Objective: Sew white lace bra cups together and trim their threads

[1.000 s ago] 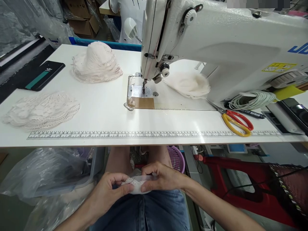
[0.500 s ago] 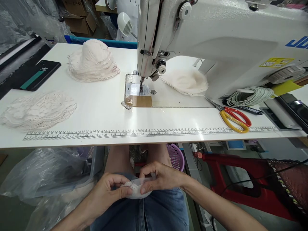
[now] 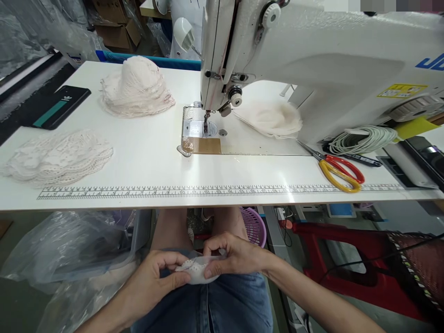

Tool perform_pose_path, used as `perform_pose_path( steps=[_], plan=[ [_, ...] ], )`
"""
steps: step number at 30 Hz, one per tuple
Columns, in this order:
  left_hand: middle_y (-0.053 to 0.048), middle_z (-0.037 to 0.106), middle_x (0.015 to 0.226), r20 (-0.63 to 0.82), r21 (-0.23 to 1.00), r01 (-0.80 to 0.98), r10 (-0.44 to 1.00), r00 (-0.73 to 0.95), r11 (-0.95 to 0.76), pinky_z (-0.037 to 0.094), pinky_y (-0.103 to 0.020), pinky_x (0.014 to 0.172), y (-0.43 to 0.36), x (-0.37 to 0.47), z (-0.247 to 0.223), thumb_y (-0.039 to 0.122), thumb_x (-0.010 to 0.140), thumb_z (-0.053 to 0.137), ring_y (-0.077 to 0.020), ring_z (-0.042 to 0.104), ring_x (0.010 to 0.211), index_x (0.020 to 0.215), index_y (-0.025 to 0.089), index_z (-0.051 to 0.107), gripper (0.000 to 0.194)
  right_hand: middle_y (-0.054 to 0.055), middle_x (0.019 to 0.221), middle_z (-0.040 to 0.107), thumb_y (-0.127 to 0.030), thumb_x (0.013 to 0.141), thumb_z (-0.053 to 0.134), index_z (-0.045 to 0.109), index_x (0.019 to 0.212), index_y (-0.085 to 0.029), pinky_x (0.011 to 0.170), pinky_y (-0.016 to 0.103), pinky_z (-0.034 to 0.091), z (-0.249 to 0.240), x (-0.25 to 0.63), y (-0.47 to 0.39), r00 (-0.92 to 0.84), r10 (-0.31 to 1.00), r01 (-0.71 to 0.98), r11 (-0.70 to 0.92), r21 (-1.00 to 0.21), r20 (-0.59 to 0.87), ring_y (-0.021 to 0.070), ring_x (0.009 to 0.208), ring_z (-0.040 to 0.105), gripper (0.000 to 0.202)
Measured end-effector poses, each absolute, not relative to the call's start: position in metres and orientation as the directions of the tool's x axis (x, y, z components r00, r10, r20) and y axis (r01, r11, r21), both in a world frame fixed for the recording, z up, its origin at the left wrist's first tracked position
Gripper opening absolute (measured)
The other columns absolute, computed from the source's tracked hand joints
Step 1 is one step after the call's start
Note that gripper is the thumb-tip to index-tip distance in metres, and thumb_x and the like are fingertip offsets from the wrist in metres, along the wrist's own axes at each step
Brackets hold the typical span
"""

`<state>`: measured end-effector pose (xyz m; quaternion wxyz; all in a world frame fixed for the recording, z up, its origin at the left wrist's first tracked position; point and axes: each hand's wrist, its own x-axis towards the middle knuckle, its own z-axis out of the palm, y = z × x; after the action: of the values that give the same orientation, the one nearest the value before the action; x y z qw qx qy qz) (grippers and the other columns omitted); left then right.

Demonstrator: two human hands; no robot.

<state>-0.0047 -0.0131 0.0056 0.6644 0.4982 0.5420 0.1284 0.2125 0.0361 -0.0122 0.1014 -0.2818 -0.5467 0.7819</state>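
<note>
Over the lap, a small white lace-edged fabric piece (image 3: 198, 273) is pinched between my two hands. My left hand (image 3: 163, 273) grips its left end with thumb and fingers. At the right end, my right hand (image 3: 231, 256) has its thumb on top and the fingers behind. Beyond them on the table stands a white sewing machine (image 3: 312, 51), its needle area above the metal plate. A pale fabric piece (image 3: 274, 119) lies under the machine arm. A domed stack of pale fabric (image 3: 137, 88) and a flat stack of lace pieces (image 3: 60, 157) rest at the left.
Scissors with red and yellow handles (image 3: 340, 173), a coil of white cord (image 3: 362, 139) and a black phone-like object (image 3: 57, 107) lie on the table (image 3: 145, 162). A ruler strip runs along its front edge. Below are a purple basket (image 3: 254, 226), plastic bags and a red stool (image 3: 350, 268).
The view has shifted slightly, so the table's things appear a little further right. Both hands keep their hold on the fabric, with barely any movement.
</note>
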Motion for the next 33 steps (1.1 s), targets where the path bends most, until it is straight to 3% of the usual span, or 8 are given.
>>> perform_pose_path(
  steps=[13, 24, 33],
  plan=[
    [-0.006, 0.073, 0.081, -0.587, 0.810, 0.291, 0.702, 0.404, 0.510, 0.043, -0.022, 0.067, -0.0105, -0.0025, 0.0081, 0.039, 0.078, 0.064, -0.0197, 0.062, 0.076, 0.092, 0.014, 0.074, 0.030, -0.003, 0.064, 0.050, -0.048, 0.069, 0.070, 0.062, 0.076, -0.011, 0.051, 0.018, 0.031, -0.0121, 0.2128, 0.0364, -0.829, 0.463, 0.163, -0.336, -0.928, -0.314, 0.0072, 0.057, 0.042, 0.039],
    [-0.005, 0.073, 0.077, -0.658, 0.747, 0.209, 0.658, 0.366, 0.631, 0.042, -0.021, 0.065, -0.0117, -0.0041, 0.0103, 0.044, 0.071, 0.071, -0.0178, 0.060, 0.073, 0.089, 0.013, 0.074, 0.035, -0.004, 0.067, 0.050, -0.051, 0.067, 0.071, 0.061, 0.079, -0.012, 0.051, 0.017, 0.030, -0.0154, 0.2193, 0.0351, -0.834, 0.442, 0.217, -0.288, -0.933, -0.330, 0.0076, 0.059, 0.043, 0.041],
    [-0.004, 0.070, 0.069, -0.644, 0.762, 0.215, 0.681, 0.350, 0.611, 0.039, -0.020, 0.058, -0.0132, -0.0040, 0.0033, 0.044, 0.072, 0.069, -0.0150, 0.057, 0.064, 0.080, 0.013, 0.073, 0.033, -0.004, 0.065, 0.049, -0.048, 0.073, 0.068, 0.061, 0.078, -0.012, 0.051, 0.017, 0.031, -0.0158, 0.2205, 0.0344, -0.838, 0.441, 0.219, -0.267, -0.938, -0.321, 0.0073, 0.059, 0.042, 0.037]
  ],
)
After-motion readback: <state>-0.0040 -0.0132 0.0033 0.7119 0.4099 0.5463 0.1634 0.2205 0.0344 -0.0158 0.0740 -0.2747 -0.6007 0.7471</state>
